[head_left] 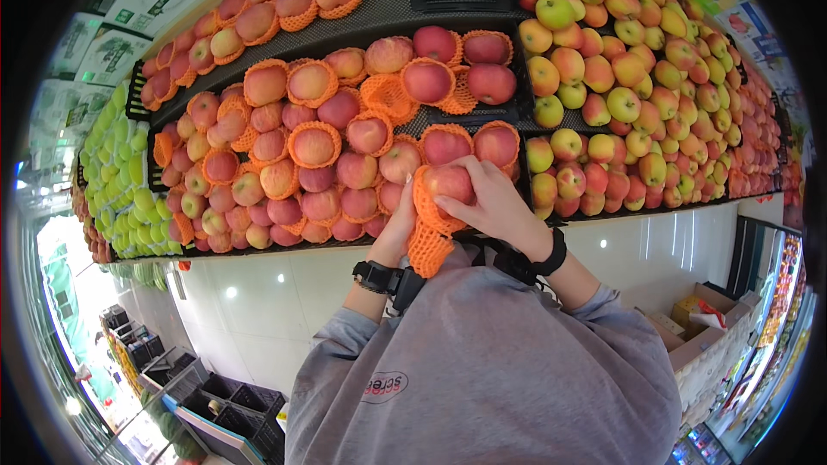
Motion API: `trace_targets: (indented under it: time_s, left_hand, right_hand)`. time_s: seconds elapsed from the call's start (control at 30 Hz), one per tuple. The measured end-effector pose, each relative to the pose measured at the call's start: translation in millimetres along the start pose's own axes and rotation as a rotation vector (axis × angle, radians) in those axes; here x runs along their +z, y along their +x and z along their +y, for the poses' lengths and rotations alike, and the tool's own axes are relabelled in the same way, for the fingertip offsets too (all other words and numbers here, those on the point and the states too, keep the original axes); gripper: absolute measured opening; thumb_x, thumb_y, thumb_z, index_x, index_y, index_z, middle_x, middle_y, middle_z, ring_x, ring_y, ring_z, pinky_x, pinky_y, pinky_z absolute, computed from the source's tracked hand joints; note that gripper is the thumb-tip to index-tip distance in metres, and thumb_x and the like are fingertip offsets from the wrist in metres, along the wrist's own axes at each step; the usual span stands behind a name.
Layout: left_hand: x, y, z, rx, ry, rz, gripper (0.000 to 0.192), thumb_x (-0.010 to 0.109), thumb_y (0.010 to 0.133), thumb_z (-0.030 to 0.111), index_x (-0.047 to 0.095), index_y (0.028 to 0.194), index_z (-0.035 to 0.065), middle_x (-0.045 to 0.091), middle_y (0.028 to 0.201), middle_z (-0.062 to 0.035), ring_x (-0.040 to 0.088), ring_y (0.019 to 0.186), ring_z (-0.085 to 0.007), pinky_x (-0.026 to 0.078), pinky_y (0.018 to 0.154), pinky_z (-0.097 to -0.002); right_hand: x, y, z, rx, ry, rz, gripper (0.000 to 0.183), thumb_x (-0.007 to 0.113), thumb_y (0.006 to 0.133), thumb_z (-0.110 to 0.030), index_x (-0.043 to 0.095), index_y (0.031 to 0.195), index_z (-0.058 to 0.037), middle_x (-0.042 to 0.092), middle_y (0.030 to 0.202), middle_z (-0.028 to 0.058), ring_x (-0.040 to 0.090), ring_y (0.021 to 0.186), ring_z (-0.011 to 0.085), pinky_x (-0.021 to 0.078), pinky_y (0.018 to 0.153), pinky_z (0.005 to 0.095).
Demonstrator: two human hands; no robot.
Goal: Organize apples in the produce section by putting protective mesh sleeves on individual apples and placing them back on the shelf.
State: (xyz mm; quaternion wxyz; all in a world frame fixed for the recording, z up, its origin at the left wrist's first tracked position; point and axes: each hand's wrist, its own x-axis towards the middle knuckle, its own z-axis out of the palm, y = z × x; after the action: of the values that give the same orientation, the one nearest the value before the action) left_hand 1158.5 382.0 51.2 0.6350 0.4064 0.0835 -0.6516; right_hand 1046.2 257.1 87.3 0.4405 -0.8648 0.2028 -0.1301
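Close to my chest, a red apple is held between my two hands. My right hand grips it from the right, with the thumb across its front. My left hand holds an orange foam net sleeve that covers the apple's left side and hangs loose below it. Just beyond my hands, two red apples in orange nets sit at the front of the display. An empty orange foam net lies among the apples farther back.
Red apples, some netted, fill the sloped display on the left. Yellow-red apples are heaped to the right, green fruit at far left. Black crates stand behind me at left; a cardboard box is at right.
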Motion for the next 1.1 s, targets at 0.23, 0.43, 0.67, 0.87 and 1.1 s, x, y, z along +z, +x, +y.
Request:
trace_targets:
  time_s: [0.23,0.43,0.67,0.87,1.1]
  left_hand:
    - [-17.3,-10.4,-19.9,0.024,-0.106,-0.081,0.064,0.023,0.094,0.056,0.033,0.137,0.0097,0.045,0.131,-0.0115,0.050,0.115,-0.0249,0.046,0.094,-0.0371]
    - [-18.0,-3.3,-17.5,0.133,-0.201,-0.065,0.061,0.028,0.094,0.053,0.034,0.136,0.0102,0.042,0.135,-0.0131,0.047,0.119,-0.0267,0.043,0.098,-0.0403]
    - [-37.1,0.1,-25.5,0.062,-0.240,-0.088,0.063,0.032,0.093,0.057,0.036,0.135,0.0098,0.044,0.132,-0.0141,0.050,0.116,-0.0268,0.045,0.096,-0.0398]
    - [-29.7,-11.1,-10.1,-0.041,-0.031,-0.049,0.059,0.030,0.096,0.051,0.036,0.135,0.0080,0.045,0.131,-0.0101,0.050,0.114,-0.0199,0.044,0.096,-0.0311]
    - [-37.2,-10.4,6.9,0.020,0.216,-0.056,0.054,0.028,0.099,0.043,0.032,0.137,0.0050,0.052,0.126,-0.0118,0.050,0.113,-0.0173,0.039,0.095,-0.0278]
  right_hand:
    - [-5.5,7.8,-1.5,-0.017,-0.095,-0.283,0.055,0.067,0.075,-0.042,0.049,0.105,0.0007,0.060,0.086,0.0240,0.059,0.085,0.0381,0.0467,0.071,0.0445]
    - [-6.0,1.0,-14.0,-0.209,0.066,-0.272,0.095,0.078,0.064,-0.036,0.027,0.135,0.0000,0.027,0.139,0.0280,0.040,0.122,0.0416,0.0381,0.099,0.0419]
    - [8.4,-2.4,-10.7,-0.193,0.162,-0.357,0.091,0.080,0.061,-0.021,0.030,0.136,-0.0048,0.035,0.136,0.0203,0.037,0.127,0.0331,0.0341,0.103,0.0388]
    - [12.7,-3.8,-7.1,-0.050,0.363,-0.347,0.073,0.078,0.066,-0.015,0.039,0.127,-0.0037,0.048,0.124,0.0148,0.048,0.116,0.0243,0.0395,0.097,0.0344]
    - [10.9,22.7,17.3,-0.031,0.298,-0.147,0.066,0.076,0.069,-0.013,0.040,0.123,-0.0043,0.049,0.122,0.0121,0.048,0.113,0.0190,0.0396,0.097,0.0324]
